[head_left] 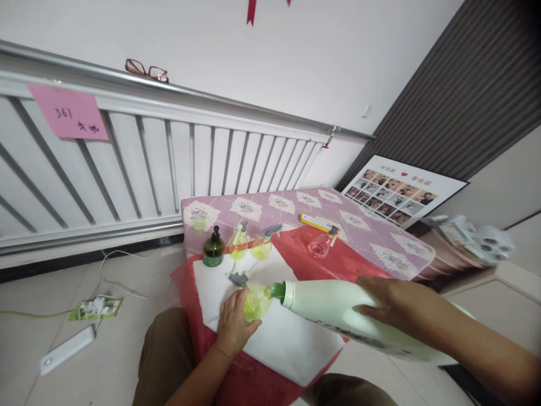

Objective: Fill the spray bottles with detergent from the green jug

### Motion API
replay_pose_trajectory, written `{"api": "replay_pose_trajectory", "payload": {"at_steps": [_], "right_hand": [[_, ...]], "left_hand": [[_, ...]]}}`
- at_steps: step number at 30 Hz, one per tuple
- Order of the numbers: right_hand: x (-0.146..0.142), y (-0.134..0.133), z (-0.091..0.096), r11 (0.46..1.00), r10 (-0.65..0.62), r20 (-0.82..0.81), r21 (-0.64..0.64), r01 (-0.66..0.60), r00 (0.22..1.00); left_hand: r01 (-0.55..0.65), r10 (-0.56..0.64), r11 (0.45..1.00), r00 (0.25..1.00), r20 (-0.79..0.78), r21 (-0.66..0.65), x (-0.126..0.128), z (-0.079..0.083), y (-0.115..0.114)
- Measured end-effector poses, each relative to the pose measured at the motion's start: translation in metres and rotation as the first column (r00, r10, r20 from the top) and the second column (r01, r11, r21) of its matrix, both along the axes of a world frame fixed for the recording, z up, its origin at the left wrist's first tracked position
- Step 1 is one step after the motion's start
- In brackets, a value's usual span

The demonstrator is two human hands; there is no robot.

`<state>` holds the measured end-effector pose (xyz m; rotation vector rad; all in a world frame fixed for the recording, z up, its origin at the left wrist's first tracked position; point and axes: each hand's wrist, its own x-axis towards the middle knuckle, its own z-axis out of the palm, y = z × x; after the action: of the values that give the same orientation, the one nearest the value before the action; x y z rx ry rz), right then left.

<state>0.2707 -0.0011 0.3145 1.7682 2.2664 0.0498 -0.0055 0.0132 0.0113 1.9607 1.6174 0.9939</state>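
My right hand (pixel 393 307) grips a big pale green jug (pixel 333 307), tipped onto its side with its green spout (pixel 278 291) at the mouth of a small clear bottle. That bottle (pixel 256 303) has yellowish-green liquid in it, and my left hand (pixel 234 322) is closed round its near left side. Just behind it a grey spray trigger head (pixel 238 278) lies on the white sheet (pixel 296 349). Two spray bottles with yellow liquid, one (pixel 238 246) left and one (pixel 262 247) right, stand further back, beside a dark green pump bottle (pixel 213 248).
A pinkish spray bottle (pixel 320 246) and a yellow box (pixel 315 222) are on the table (pixel 281 204), partly covered by red cloth (pixel 291 248). A white radiator (pixel 169 163) runs behind. A power strip (pixel 67 349) and cables lie on the floor at left; a photo board (pixel 393 192) leans at right.
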Motion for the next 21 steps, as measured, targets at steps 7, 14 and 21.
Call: {"api": "replay_pose_trajectory", "payload": {"at_steps": [7, 14, 21], "right_hand": [[-0.0013, -0.0008, 0.0007, 1.000, -0.009, 0.008, -0.004, 0.009, 1.000], [-0.0025, -0.0012, 0.0024, 1.000, -0.006, -0.003, -0.026, 0.005, 1.000], [-0.0016, 0.0007, 0.0004, 1.000, 0.018, -0.014, 0.010, -0.018, 1.000]], "left_hand": [[0.003, -0.003, 1.000, 1.000, -0.002, 0.022, -0.0005, -0.0009, 0.0000], [0.010, -0.010, 1.000, 1.000, -0.005, -0.016, -0.0007, 0.0021, 0.0003], [0.007, -0.007, 1.000, 1.000, -0.003, -0.024, -0.0005, 0.0022, -0.0001]]}}
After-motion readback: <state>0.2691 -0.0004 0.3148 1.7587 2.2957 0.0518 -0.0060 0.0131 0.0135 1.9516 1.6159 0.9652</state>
